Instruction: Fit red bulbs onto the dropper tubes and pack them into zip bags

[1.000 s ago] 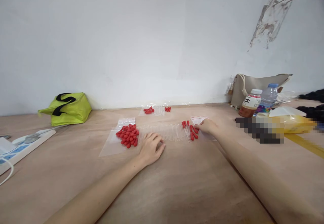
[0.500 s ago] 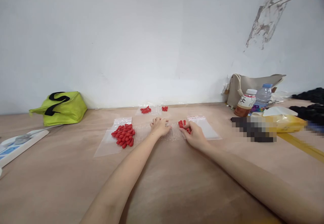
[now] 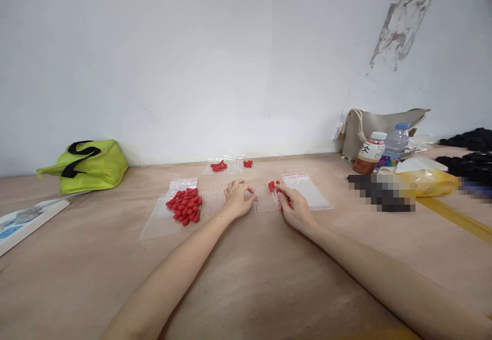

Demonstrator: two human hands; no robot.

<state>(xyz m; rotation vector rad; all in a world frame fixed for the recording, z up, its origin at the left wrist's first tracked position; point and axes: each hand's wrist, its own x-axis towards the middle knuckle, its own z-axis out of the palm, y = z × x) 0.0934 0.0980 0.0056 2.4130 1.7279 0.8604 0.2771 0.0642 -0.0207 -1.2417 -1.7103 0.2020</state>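
My left hand (image 3: 239,200) rests over a row of thin clear glass tubes (image 3: 212,204), its thumb and forefinger closed at the upper end of a tube. Below those fingertips a few tubes (image 3: 258,219) stick out toward me. At the row's right end my right hand (image 3: 295,209) pinches at a small group of red rubber bulbs (image 3: 271,186); its fingers partly hide them. Some of these bulbs appear to sit on tubes. A pile of red bulbs (image 3: 185,205) lies left of the row on a clear plastic bag (image 3: 156,226).
Behind the row lie two small groups of red pieces (image 3: 219,166) on clear plastic. A white zip bag (image 3: 307,191) is beside my right hand. Farther right stand a drink bottle (image 3: 369,154), a water bottle (image 3: 397,142) and a beige bag (image 3: 350,137). A lime-green bag (image 3: 96,168) sits left.
My left hand has turned and drawn slightly toward me, and a few tubes now protrude below its fingertips. My right hand stays by the red bulbs, its fingers shifted a little. The view has moved slightly.
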